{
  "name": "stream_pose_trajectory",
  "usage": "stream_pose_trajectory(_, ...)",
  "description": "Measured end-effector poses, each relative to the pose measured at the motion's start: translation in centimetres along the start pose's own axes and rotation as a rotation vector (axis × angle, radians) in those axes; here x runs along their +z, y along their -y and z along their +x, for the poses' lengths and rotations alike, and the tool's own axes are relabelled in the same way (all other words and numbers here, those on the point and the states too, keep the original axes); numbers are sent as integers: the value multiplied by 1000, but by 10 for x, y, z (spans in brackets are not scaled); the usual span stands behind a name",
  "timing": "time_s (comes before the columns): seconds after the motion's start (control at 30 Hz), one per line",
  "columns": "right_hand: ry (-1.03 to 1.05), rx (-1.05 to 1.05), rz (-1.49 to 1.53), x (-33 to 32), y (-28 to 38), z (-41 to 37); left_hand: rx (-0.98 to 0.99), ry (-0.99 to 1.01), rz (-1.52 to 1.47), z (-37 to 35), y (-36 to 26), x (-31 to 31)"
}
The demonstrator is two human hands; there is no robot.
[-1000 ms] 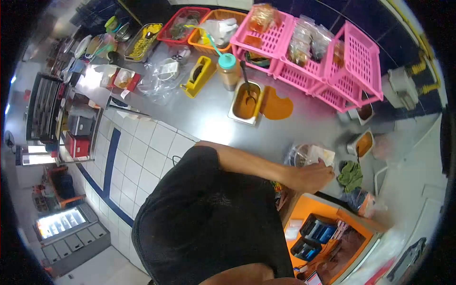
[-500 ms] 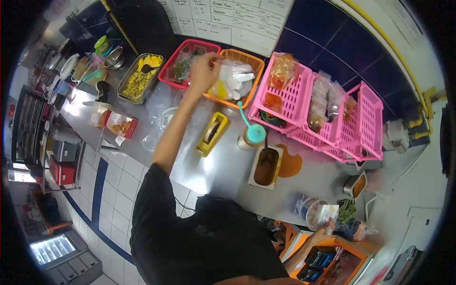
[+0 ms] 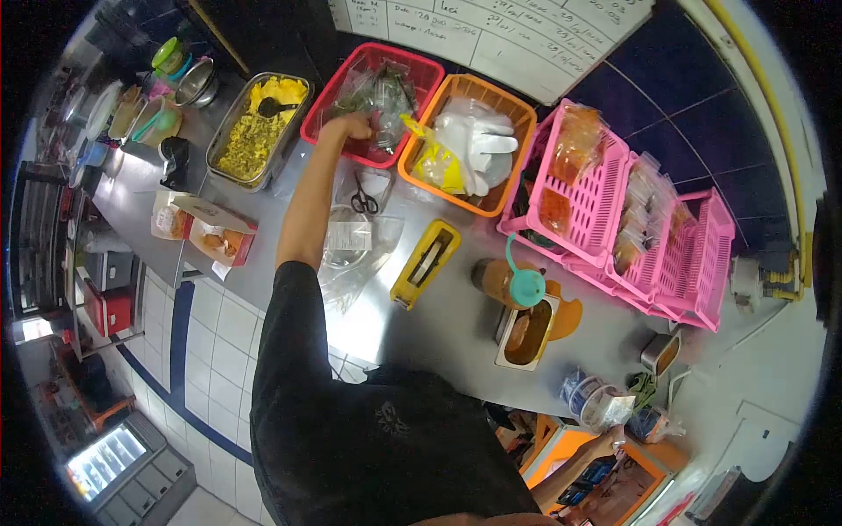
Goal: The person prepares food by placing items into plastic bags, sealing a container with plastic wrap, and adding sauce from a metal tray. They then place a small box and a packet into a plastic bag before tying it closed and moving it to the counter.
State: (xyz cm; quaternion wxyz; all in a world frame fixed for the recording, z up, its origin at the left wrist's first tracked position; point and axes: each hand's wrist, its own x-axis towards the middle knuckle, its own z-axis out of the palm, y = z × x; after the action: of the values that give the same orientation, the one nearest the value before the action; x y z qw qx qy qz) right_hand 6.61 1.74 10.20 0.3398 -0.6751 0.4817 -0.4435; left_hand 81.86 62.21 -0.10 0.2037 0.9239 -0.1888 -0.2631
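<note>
My left hand (image 3: 349, 129) reaches over the near rim of the red basket (image 3: 309, 128). Its fingers curl down among small clear plastic packets (image 3: 386, 103) with green contents; the fingertips are hidden. At the lower right, my right hand (image 3: 605, 441) closes around the near side of a clear round plastic bowl (image 3: 601, 403) with a white label. Just right of the red basket, an orange basket (image 3: 469, 206) holds white gloves (image 3: 482, 145) and a yellow-marked plastic bag. Black-handled scissors (image 3: 364, 200) lie below the red basket near clear plastic bags.
A yellow tape dispenser (image 3: 425, 263), a turquoise-lidded bottle (image 3: 526, 287) and a metal pan of brown sauce (image 3: 526, 337) stand mid-counter. Pink baskets (image 3: 614, 272) with packets line the right back. A tray of yellow food (image 3: 254, 131) and an opened food box (image 3: 221, 238) are left.
My left hand has moved from the orange basket's edge leftward into the red basket. My right hand stays by the clear bowl. The camera view has shifted.
</note>
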Motion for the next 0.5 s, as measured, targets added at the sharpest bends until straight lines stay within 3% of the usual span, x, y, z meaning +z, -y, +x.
stream_pose_trajectory(0.07,-3,7,-5,3,2,0,-115,48,-132,-16,-5,-15)
stream_pose_trajectory(0.13,-26,18,1,6,6,-3,-108,-230,-163,-19,0,-18)
stream_pose_trajectory(0.17,-28,25,1,8,7,-6,-15,-160,-7,0,27,-3)
stream_pose_trajectory(0.27,-28,34,-12,6,11,-6,-65,-208,17,-3,36,4)
stream_pose_trajectory(0.3,-29,40,-20,5,13,-8,-12,-316,-33,-12,31,-3)
stream_pose_trajectory(0.33,-29,46,-27,4,15,-9,-33,-296,-36,-24,26,-4)
stream_pose_trajectory(0.4,-32,54,-32,8,19,-13,54,-413,4,-74,-26,-35)
stream_pose_trajectory(0.5,-36,70,-53,7,23,-16,153,-280,-190,-138,-61,-45)
